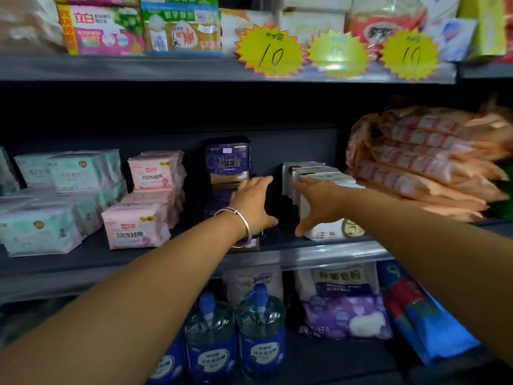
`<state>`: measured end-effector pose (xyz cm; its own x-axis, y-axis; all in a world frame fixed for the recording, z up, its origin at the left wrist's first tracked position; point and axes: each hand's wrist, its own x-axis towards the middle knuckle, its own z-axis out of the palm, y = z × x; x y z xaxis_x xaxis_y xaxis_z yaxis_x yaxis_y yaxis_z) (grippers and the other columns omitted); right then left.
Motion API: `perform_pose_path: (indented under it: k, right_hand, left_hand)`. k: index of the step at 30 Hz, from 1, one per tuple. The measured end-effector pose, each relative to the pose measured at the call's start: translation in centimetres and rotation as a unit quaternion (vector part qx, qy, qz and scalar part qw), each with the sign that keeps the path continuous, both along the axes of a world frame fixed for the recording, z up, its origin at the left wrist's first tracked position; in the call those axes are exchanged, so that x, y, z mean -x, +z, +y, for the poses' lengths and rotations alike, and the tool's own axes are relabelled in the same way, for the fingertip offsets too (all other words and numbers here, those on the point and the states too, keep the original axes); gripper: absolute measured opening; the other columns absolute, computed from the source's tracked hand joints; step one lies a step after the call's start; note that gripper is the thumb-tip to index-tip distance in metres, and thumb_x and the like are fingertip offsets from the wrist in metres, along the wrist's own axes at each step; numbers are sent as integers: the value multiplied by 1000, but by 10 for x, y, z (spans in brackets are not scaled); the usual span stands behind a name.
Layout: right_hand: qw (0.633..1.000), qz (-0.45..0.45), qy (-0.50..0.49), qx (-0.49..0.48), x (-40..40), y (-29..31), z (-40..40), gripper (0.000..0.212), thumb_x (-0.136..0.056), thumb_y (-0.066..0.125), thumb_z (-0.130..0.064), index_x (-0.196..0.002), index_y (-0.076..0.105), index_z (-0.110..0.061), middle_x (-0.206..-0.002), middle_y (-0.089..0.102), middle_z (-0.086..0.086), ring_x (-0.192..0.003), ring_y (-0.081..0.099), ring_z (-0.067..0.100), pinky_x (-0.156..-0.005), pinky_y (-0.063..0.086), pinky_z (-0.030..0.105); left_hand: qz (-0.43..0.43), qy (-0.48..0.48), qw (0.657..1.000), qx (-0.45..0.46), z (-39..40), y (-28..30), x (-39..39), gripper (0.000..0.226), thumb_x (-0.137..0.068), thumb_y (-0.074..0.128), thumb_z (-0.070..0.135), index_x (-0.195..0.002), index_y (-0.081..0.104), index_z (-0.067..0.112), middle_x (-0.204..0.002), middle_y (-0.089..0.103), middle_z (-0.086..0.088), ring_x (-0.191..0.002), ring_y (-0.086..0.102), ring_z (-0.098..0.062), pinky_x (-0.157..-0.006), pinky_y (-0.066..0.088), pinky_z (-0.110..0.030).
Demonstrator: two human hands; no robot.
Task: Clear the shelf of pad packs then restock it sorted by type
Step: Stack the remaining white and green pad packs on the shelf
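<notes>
On the middle shelf (319, 255), the left hand (254, 204) lies spread against the dark purple packs (228, 162) and the right hand (319, 202) spreads over a row of about four white boxes (313, 173), beside three visible pink packs (137, 227).

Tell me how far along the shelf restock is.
Looks well along: mint packs, pink packs, dark blue packs and white boxes already stand grouped by type on the middle shelf. In hand: the left hand lies on the dark blue row, the right hand against the white boxes, seemingly straightening them. Left: the orange packs lie in a loose, slumped heap.
</notes>
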<state>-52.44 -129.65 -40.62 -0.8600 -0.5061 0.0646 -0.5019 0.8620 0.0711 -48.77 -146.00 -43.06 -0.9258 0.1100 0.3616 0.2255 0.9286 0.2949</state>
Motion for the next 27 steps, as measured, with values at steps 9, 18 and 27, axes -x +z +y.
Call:
perform_pose_path:
  k: [9, 18, 27]
  right_hand:
    - [996, -54, -73, -24, 52, 12, 96, 119, -67, 78, -49, -151, 1, -16, -160, 2, 4, -147, 5, 25, -119, 13, 43]
    - [992, -124, -15, -32, 103, 20, 112, 130, -59, 78, -59, -151, -6, -21, -160, 2, 0, -147, 6, 22, -120, 14, 42]
    - [982, -186, 17, -32, 139, 16, 105, 119, -59, 82, -52, -150, 9, -25, -155, 23, -3, -142, 23, 20, -117, 22, 38]
  left_hand:
    - [-171, 34, 973, -151, 75, -23, 61, 109, -45, 85, 54, -135, 33, 20, -132, 51, -7, -122, 47, -27, -102, 42, -44]
    - [-190, 63, 924, -327, 93, -30, 95, 80, -54, 89, 8, -116, 39, 16, -116, 60, -4, -109, 57, -24, -101, 45, -43]
    - [-213, -9, 918, -334, 108, -29, 117, 57, -59, 82, -5, -109, 63, 12, -106, 70, -5, -101, 65, -21, -92, 52, -37]
